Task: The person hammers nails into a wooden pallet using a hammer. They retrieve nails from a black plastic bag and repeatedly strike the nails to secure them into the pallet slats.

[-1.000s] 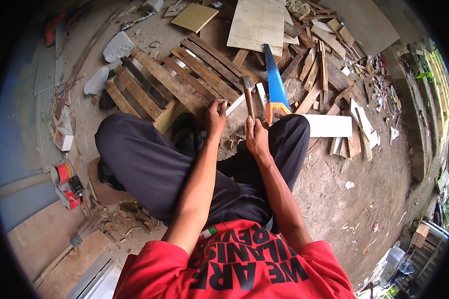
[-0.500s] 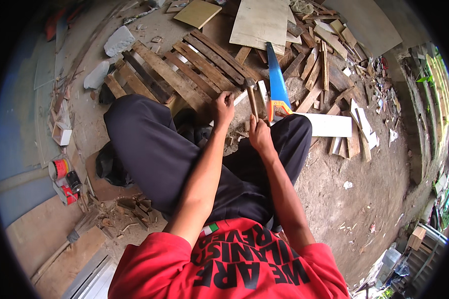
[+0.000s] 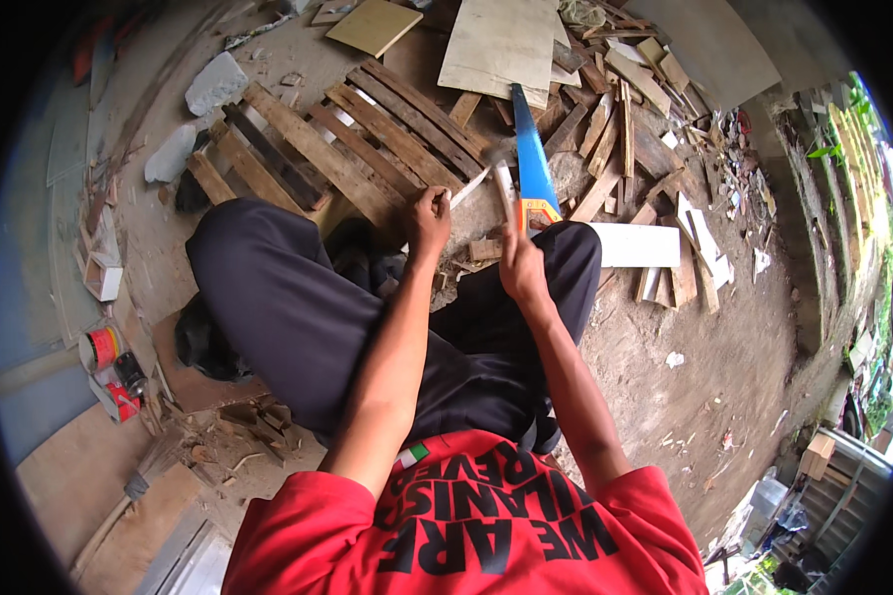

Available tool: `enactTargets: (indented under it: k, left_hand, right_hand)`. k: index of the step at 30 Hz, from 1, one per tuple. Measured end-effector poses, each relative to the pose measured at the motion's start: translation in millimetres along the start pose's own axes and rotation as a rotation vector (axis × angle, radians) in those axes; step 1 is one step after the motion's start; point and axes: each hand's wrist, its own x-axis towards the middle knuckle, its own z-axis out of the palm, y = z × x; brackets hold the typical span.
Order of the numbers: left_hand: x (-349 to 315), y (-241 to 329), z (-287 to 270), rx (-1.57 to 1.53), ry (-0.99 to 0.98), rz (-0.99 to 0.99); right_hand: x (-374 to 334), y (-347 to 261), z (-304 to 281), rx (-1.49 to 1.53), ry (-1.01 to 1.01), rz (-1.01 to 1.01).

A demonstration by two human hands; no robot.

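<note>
My right hand [image 3: 522,266] is wrapped round the handle of a hammer [image 3: 508,196], whose head is smeared by motion at the upper end. My left hand [image 3: 428,224] is closed, thumb and fingers pressed together, by the near end of a slatted wooden frame [image 3: 392,134]. What it pinches, if anything, is too small to make out. Just beyond my right hand lies a handsaw [image 3: 536,164] with a blue blade and an orange-and-yellow handle, its handle partly behind my right knee.
Scrap wood [image 3: 625,149] is heaped at the far right, beside a white board [image 3: 640,245]. A pale plywood sheet [image 3: 496,45] lies at the far side. Whitish blocks [image 3: 216,83] sit at the far left, cans [image 3: 100,349] at the left. My bent knees flank the work spot.
The whole view has shifted slightly. My right hand and the hammer have moved a little right against the saw, and the hammer head has become blurred. My left hand stays closed beside the frame.
</note>
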Motion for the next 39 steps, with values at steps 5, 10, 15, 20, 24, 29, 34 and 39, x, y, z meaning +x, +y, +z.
enactTargets:
  k: [5,10,15,20,24,29,34,39]
  left_hand:
    - [11.6,-9.0,-5.1,-0.169,0.083,-0.003]
    - [15.3,22.9,-0.4,-0.119,0.089,-0.189]
    - [36.9,16.8,-0.7,-0.063,0.025,-0.161]
    - [30.6,7.7,-4.6,-0.100,0.009,-0.081]
    - [22.9,7.4,0.9,-0.281,0.001,-0.130]
    - [24.0,-2.3,-5.9,-0.242,0.018,-0.097]
    - [17.7,-7.0,-10.8,-0.371,-0.022,-0.186]
    - [26.2,-5.0,-2.7,-0.385,-0.025,-0.192]
  right_hand:
    - [-16.8,12.3,0.7,0.278,-0.168,0.658]
    - [-18.7,-9.7,-32.3,0.682,-0.018,0.673]
    - [-8.3,-23.6,-20.8,0.527,-0.159,0.776]
    - [0.1,-55.0,-1.0,0.439,-0.016,0.282]
    - [-0.1,-48.2,7.6,0.183,-0.029,0.138]
    - [11.5,-47.4,0.8,0.119,-0.266,0.437]
    - [50.1,-141.5,-63.1,0.431,0.011,0.057]
    - [41.6,-87.1,-22.3,0.423,0.160,-0.282]
